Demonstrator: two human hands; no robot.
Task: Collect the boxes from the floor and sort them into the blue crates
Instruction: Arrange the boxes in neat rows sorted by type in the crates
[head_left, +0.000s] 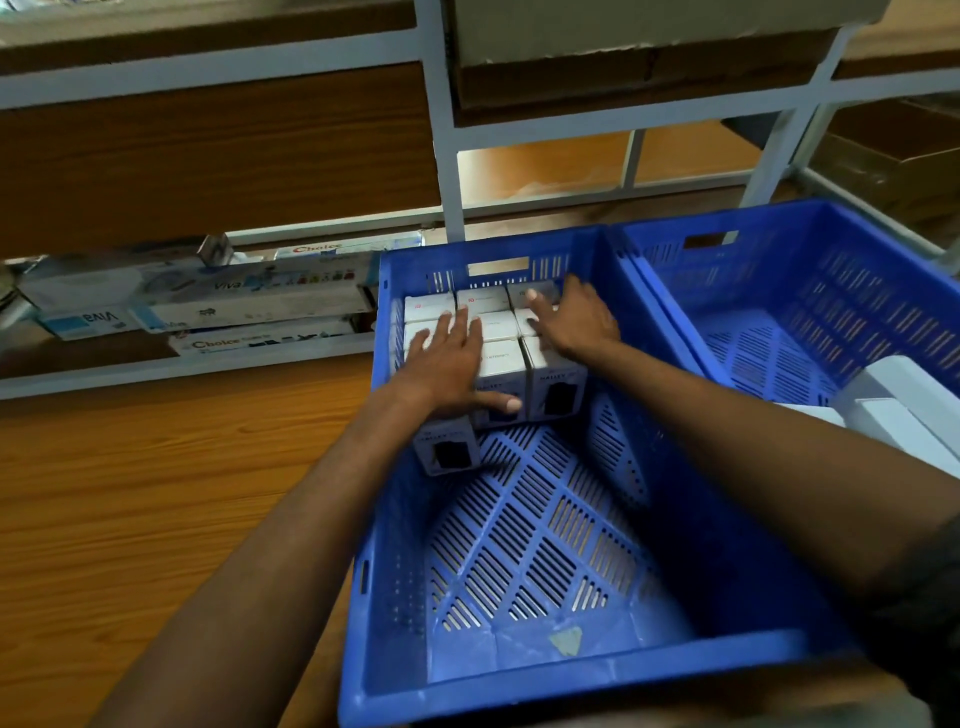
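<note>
A blue slotted crate (597, 660) stands in front of me on the floor. Several small white boxes (498, 353) are packed upright in rows against its far wall. My left hand (447, 364) lies flat on the tops of the left boxes, fingers straight and thumb stretched to the right along the front of the middle box. My right hand (576, 319) rests with spread fingers on the right and back boxes. One more white box (449, 449) stands in front of the rows at the crate's left wall, under my left wrist.
A second blue crate (810, 291) sits to the right, with white boxes (904, 410) by its near corner. Grey metal shelving (447, 171) stands behind, its bottom shelf holding long flat cartons (218, 301). Wood-pattern floor (156, 493) spreads to the left.
</note>
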